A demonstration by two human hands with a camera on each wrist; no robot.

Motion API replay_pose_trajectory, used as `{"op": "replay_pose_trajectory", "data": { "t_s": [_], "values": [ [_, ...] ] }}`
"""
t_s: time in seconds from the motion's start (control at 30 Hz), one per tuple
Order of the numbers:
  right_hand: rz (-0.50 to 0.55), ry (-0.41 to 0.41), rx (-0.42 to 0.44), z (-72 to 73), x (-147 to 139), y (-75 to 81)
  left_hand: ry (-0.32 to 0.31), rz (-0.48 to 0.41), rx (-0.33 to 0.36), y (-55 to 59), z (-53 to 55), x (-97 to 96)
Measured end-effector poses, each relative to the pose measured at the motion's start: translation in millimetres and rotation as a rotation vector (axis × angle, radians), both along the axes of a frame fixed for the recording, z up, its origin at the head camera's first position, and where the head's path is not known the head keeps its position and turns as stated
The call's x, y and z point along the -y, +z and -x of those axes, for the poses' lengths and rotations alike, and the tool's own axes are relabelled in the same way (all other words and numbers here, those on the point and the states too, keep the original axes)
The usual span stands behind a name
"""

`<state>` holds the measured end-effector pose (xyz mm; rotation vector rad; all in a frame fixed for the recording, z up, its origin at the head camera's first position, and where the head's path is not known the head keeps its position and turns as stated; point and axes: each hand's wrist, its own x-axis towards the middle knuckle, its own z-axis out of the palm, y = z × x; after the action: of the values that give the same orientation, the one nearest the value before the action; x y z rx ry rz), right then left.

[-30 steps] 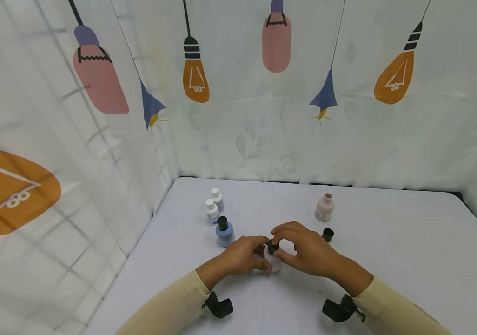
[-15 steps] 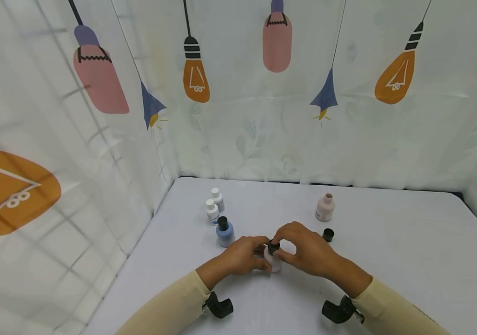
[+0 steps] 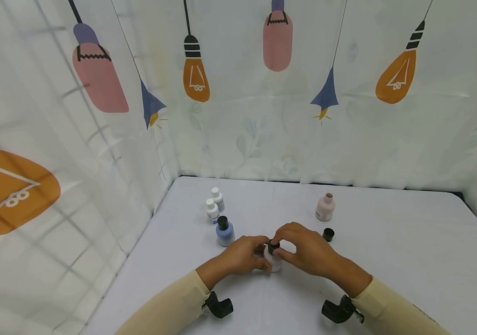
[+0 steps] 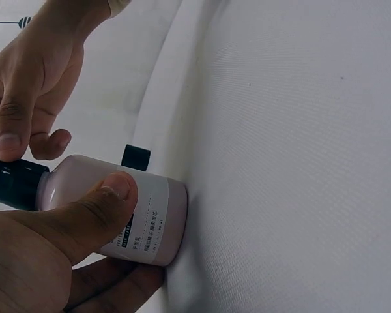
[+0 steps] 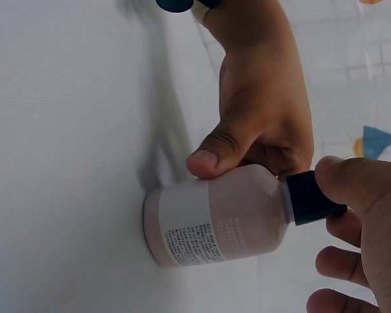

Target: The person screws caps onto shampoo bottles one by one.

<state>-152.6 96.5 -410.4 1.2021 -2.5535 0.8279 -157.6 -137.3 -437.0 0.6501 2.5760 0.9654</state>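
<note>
A pale pink bottle [image 4: 173,222] with a white label stands on the table in front of me. My left hand [image 3: 244,255] grips its body, thumb across the label in the left wrist view. With thumb and fingertips my right hand [image 3: 307,249] pinches the black cap [image 5: 306,199] that sits on the bottle's neck. In the right wrist view the other fingers of that hand stay off the bottle. Behind the right hand a loose black cap [image 3: 328,234] lies on the table, and farther back stands a second pink bottle [image 3: 325,208] with a bare neck.
To the left of my hands stands a blue bottle [image 3: 225,232] with a black cap. Behind it are two small white bottles [image 3: 212,211] with white caps. The white table [image 3: 401,242] ends at a patterned curtain [image 3: 238,130] at the back and left.
</note>
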Motion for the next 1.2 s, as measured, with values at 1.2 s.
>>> {"op": "replay_pose_trajectory", "data": {
  "t_s": [1.2],
  "values": [
    [0.002, -0.012, -0.032, -1.3, 2.0, -2.3, 0.001, 0.000, 0.007, -0.3, 0.4, 1.1]
  ]
}}
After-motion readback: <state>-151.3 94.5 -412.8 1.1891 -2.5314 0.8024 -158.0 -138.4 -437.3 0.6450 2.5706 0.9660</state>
